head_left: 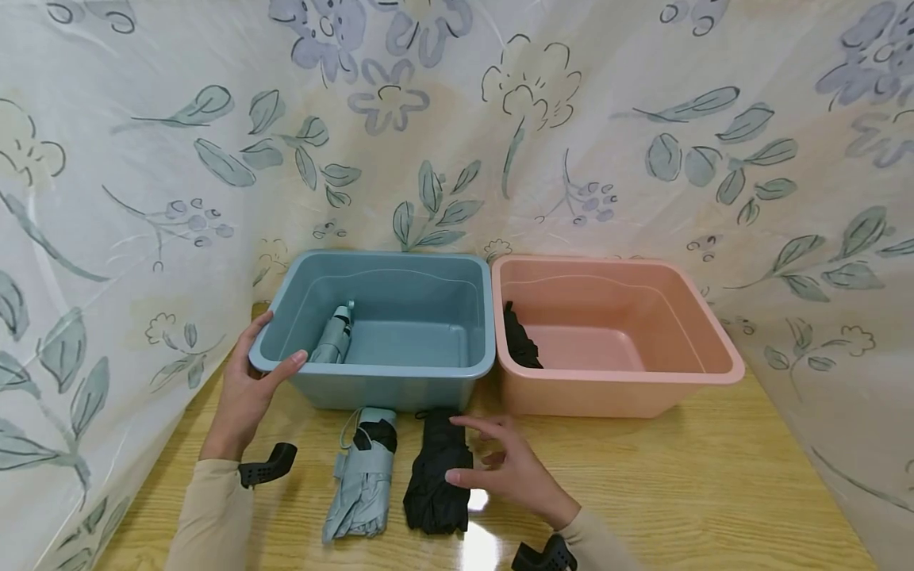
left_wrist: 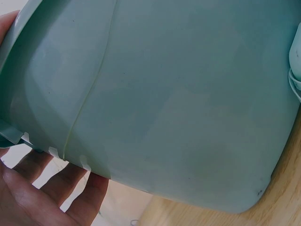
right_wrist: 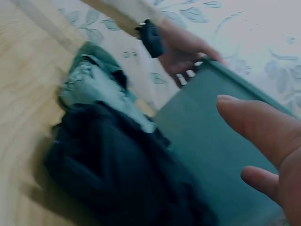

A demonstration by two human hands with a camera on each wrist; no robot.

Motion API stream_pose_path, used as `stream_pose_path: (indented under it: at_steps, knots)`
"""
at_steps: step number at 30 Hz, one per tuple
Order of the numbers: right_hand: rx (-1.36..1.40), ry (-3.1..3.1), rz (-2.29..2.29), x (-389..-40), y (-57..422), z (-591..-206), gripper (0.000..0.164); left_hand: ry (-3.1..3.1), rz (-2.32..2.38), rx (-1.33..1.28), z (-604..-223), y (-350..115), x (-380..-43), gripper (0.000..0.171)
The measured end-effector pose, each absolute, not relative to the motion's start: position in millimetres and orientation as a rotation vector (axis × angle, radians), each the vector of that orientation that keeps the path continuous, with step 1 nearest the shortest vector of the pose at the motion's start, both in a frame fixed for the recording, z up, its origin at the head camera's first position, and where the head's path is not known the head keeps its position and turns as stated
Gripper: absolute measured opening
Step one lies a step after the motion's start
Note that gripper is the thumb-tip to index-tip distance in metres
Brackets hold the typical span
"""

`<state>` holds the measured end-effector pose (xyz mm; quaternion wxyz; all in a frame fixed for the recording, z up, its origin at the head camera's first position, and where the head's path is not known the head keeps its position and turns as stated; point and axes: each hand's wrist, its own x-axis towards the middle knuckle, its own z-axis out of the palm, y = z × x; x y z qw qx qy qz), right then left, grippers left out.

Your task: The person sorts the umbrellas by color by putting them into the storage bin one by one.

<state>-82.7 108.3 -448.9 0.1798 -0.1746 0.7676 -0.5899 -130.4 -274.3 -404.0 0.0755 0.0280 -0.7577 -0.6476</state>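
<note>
At the left end of the blue rectangular plastic bin point(head_left: 385, 388), the left hand point(head_left: 246, 388) grips the rim, thumb over the top and fingers hooked beneath the outer edge. Inside the bin, toward its left wall, leans a grey-blue folded fabric umbrella point(head_left: 331, 342) with a dark band near its top. In front of the bin lies a pale grey-blue folded umbrella point(head_left: 366, 484) of creased cloth, with a black patch and a thin cord loop at the end nearest the bin. Right of it, before the bin's right half, lies a black folded umbrella point(head_left: 435, 484), wrinkled and matte, its narrower end toward the bin. The right hand point(head_left: 512, 466) is at its right side, thumb and fingers spread apart, fingertips over the black cloth. Just right of the blue bin stands a pink rectangular plastic bin point(head_left: 585, 396), with a black bundle of folded cloth point(head_left: 520, 342) against its left wall. Beneath the blue bin is a yellowish wood-grain table point(head_left: 714, 484), glare showing in front of the bin's right end; behind and to both sides of the bin hangs a white sheet with floral print point(head_left: 443, 135). The blue bin's front rim hides the lower end of the umbrella inside, and the pink bin's wall cuts off the black bundle. The right wrist view is blurred; whether the right fingertips touch the black umbrella, I cannot tell.
</note>
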Motion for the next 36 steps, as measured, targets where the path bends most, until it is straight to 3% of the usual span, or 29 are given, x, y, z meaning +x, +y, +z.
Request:
stream_pose_path:
  at_steps: [8, 19, 27, 30, 36]
  knots:
    - [-0.503, 2.244, -1.539, -81, 84, -469, 0.067, -2.265, -1.947, 0.071, -406, -274, -130, 0.081]
    - [-0.455, 2.262, -1.312, -83, 68, -457, 0.078, -2.273, -1.939, 0.095, -405, -273, -128, 0.082]
    - [-0.507, 2.256, -1.233, -87, 67, -465, 0.077, -2.312, -1.905, 0.14, -404, -272, -127, 0.083]
    - [-0.538, 2.232, -1.227, -91, 69, -476, 0.076, -2.319, -1.903, 0.149, -403, -272, -127, 0.083]
    - [-0.622, 2.18, -1.185, -108, 73, -531, 0.081, -2.313, -1.91, 0.145, -403, -272, -127, 0.082]
